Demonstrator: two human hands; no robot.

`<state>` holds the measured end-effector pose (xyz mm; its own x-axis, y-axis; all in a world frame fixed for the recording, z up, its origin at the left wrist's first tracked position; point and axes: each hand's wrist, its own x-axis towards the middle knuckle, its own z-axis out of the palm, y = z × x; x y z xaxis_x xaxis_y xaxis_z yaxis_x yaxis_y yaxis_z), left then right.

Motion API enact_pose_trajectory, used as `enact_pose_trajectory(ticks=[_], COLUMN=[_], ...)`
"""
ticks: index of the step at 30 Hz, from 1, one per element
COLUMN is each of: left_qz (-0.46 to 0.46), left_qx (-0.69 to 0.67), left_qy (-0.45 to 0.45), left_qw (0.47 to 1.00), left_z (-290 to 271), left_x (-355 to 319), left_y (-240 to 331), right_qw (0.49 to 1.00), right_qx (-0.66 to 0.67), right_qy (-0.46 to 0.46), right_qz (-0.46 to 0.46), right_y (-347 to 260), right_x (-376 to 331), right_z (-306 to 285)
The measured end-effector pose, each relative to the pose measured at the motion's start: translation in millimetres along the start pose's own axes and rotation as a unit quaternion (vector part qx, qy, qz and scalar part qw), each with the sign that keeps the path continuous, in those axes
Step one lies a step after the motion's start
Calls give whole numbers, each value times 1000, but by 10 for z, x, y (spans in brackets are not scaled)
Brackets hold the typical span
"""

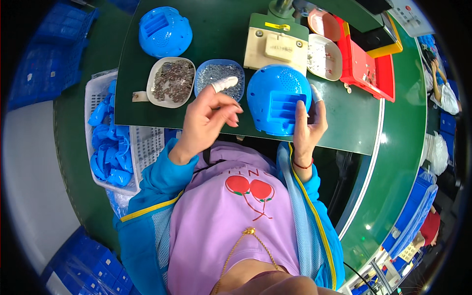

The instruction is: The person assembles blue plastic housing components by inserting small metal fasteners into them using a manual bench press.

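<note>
Blue domed plastic shell (278, 98) gripped by right hand (309, 123), hiding its palm; left hand (209, 118) half-curled, holding nothing visible.

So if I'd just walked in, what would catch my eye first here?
Probably the bright blue domed plastic shell at the near edge of the green table, steadied by the right hand. Beside it, the left hand reaches a capped fingertip into a blue dish of small silvery parts. A white basket of blue plastic pieces sits far left.
</note>
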<state>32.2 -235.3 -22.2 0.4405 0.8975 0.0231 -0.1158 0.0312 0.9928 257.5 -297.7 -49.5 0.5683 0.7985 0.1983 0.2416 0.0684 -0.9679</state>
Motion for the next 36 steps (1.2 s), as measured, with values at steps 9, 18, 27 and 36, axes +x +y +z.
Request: enact_pose_trajectory(ticks=[9, 18, 27, 36], left_qz=[11, -25, 55, 54], left_qx=[195, 193, 173, 140], left_qy=[-17, 5, 69, 95], left_qw=[981, 981, 981, 984], left_z=[497, 556, 621, 636], left_x=[179, 268, 280, 234], left_y=[-16, -82, -180, -194], right_qw=[964, 926, 913, 910], right_qx=[-188, -231, -214, -221], right_qy=[85, 104, 116, 132], right_qz=[-169, -279, -327, -324], right_y=[19, 21, 44, 32], right_x=[-23, -69, -71, -84], right_z=[-39, -44, -16, -7])
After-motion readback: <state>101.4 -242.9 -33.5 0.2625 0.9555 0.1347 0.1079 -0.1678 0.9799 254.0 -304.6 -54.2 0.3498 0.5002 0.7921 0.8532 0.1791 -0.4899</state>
